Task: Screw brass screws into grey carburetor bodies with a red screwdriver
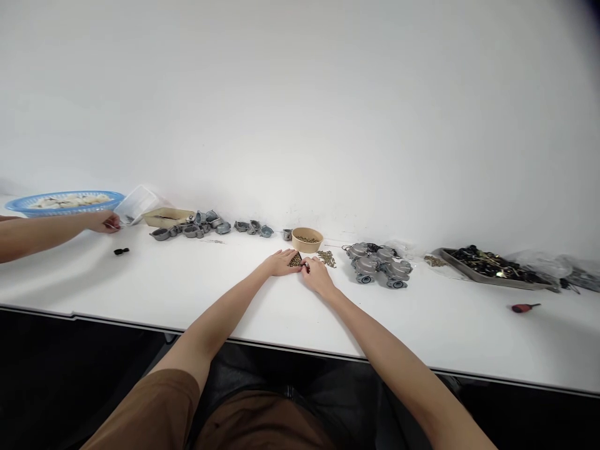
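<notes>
Small brass-coloured pieces [295, 260], too small to name, are gathered between my hands on the white table. My left hand [281, 263] lies flat at their left side, fingers stretched out along them. My right hand [317, 275] is closed at their right side, its fingertips pinched around something small and dark that I cannot make out. Just behind stands a round tan bowl [307, 245] with more brass-coloured pieces inside. A loose pile of small brass-coloured pieces [327, 258] lies right of the bowl, beyond my right hand.
Grey metal housings [377, 265] stand to the right, before a tray of dark parts [497, 265] and a red-handled screwdriver [522, 308]. Open grey housings [201, 225] line the back left. A co-worker's hand [107, 221] is near a clear container [138, 203] and blue basket [21, 205].
</notes>
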A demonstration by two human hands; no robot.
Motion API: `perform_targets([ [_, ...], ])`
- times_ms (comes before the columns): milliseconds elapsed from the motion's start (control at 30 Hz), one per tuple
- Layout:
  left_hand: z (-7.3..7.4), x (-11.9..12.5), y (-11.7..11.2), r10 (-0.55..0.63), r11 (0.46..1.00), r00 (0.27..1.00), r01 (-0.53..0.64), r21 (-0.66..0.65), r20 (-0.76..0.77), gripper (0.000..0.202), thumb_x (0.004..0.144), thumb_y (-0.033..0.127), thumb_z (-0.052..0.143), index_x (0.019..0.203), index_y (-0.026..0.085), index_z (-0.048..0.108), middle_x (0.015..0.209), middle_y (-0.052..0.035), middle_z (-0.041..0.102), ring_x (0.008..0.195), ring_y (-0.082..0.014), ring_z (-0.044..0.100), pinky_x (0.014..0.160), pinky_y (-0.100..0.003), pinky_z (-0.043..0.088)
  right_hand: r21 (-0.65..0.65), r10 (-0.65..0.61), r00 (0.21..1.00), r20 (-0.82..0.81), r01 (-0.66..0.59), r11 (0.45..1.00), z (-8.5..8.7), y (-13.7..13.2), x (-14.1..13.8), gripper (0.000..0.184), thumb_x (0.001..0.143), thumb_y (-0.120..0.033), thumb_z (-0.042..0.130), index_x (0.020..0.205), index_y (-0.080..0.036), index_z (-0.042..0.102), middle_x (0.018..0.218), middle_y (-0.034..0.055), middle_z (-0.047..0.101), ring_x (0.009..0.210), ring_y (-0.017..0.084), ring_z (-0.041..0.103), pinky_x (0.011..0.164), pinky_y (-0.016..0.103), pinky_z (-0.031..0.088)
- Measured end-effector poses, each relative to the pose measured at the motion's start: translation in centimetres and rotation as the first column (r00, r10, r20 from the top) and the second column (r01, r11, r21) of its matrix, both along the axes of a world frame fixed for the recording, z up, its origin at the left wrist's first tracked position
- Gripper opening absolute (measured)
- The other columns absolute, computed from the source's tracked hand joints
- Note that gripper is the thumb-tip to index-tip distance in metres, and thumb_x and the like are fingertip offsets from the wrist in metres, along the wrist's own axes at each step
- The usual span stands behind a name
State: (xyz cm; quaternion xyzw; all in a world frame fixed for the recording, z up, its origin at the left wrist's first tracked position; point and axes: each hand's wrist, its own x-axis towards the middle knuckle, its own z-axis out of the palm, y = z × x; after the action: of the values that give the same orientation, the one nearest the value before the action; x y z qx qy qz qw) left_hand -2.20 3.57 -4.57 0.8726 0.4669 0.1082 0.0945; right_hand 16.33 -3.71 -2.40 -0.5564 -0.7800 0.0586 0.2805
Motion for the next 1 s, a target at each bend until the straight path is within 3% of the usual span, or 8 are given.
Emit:
perform_targets([
  [500, 0.1, -0.2, -0.3, -0.025, 1.000, 0.999, 0.025, 0.000, 0.028, 0.080, 0.092, 0.075, 0.031, 0.156, 0.026, 0.026, 0.165, -0.0088, 0.029, 0.151, -0.0287, 0.028, 0.125, -0.045, 0.018, -0.014, 0.089, 0.996, -0.028, -0.089, 0.996, 0.6, 0.4, 0.8, 0.017, 0.089, -0.021, 0.058, 0.098, -0.016, 0.072, 0.092, 0.0066, 0.064, 0.083, 0.016, 0.058, 0.085, 0.027, 0.042],
  [700, 0.0, -0.3, 0.0, -0.017, 1.000, 0.999, 0.017, -0.002, 0.030, 0.078, 0.092, 0.073, 0.036, 0.154, 0.027, 0.028, 0.164, -0.0069, 0.031, 0.151, -0.0277, 0.030, 0.125, -0.043, 0.018, -0.021, 0.043, 0.998, -0.053, -0.044, 0.999, 0.7, 0.2, 0.4, 0.017, 0.082, -0.023, 0.065, 0.096, -0.018, 0.072, 0.087, 0.0055, 0.068, 0.084, 0.017, 0.059, 0.079, 0.026, 0.042],
  [1000, 0.3, -0.2, -0.2, 0.018, 1.000, 0.998, -0.017, -0.019, 0.056, 0.090, 0.087, 0.081, 0.037, 0.156, 0.024, 0.025, 0.164, -0.0099, 0.030, 0.151, -0.0278, 0.029, 0.126, -0.043, 0.016, -0.006, -0.053, 0.988, -0.146, 0.053, 0.999, 1.3, 0.6, 1.2, 0.023, 0.075, -0.022, 0.067, 0.096, -0.018, 0.074, 0.082, 0.0039, 0.071, 0.081, 0.017, 0.061, 0.079, 0.026, 0.044],
])
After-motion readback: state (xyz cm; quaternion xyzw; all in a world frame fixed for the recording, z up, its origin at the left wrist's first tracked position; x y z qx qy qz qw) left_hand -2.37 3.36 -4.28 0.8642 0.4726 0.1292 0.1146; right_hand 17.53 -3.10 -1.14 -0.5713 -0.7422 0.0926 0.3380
